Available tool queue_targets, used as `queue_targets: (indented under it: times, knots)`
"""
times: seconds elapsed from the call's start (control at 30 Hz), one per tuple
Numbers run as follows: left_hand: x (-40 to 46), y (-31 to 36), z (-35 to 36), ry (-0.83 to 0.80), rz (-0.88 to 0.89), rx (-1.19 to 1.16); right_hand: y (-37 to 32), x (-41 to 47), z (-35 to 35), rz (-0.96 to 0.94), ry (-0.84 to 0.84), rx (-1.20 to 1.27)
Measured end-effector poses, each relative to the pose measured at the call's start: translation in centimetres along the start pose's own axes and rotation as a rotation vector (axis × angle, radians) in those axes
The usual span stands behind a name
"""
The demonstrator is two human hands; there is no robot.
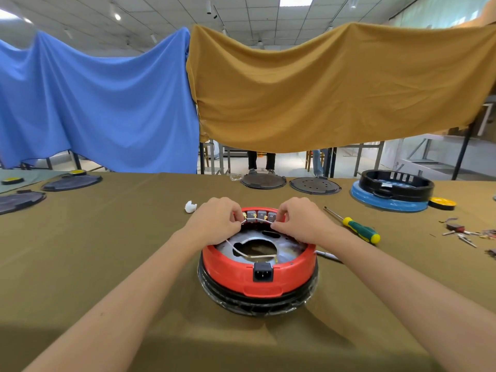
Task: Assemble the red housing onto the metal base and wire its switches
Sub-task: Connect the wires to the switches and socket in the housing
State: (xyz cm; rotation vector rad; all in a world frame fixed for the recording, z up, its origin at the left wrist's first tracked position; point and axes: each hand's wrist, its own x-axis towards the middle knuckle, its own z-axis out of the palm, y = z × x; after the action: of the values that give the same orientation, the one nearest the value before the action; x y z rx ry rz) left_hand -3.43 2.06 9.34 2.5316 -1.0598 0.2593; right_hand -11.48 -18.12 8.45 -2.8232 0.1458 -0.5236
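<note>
The red housing (259, 275) sits on the metal base (284, 249) near the middle of the tabletop (107, 251), closer to my edge than the far one, with its black power socket (262, 271) facing me. Along the housing's far rim stands a row of grey switches (261, 214). My left hand (214, 220) and my right hand (302, 218) both reach over that far rim, fingers curled, each pinching one end of a thin white wire (257, 220) that runs between them just below the switches. More of that pale wire loops down across the base toward the socket. A green and yellow screwdriver (354, 225) lies on the tabletop to the right of the housing, and a small white scrap (190, 206) lies just left of my left hand.
</note>
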Motion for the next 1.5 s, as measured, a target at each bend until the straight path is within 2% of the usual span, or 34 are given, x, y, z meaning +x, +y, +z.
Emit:
queue_targets:
  times: [0.4,0.67,0.93,1.17,1.5]
  knots:
    - [-0.4,-0.4,0.5,-0.114,0.039,-0.037,-0.8,-0.2,0.2,-0.112,-0.110,-0.085]
    - [-0.8,-0.6,0.5,-0.068,0.052,-0.038,-0.6,-0.1,0.4,-0.171,-0.116,-0.057]
    - [-1.0,-0.5,0.6,-0.016,0.072,-0.075,-0.6,0.0,0.6,-0.139,-0.085,0.168]
    - [-0.5,-0.3,0.4,0.023,0.072,-0.072,-0.9,0.7,0.5,-0.175,0.001,0.085]
    - [-0.5,-0.4,0.2,0.002,0.060,-0.047,-0.7,0.8,0.7,-0.113,-0.018,0.097]
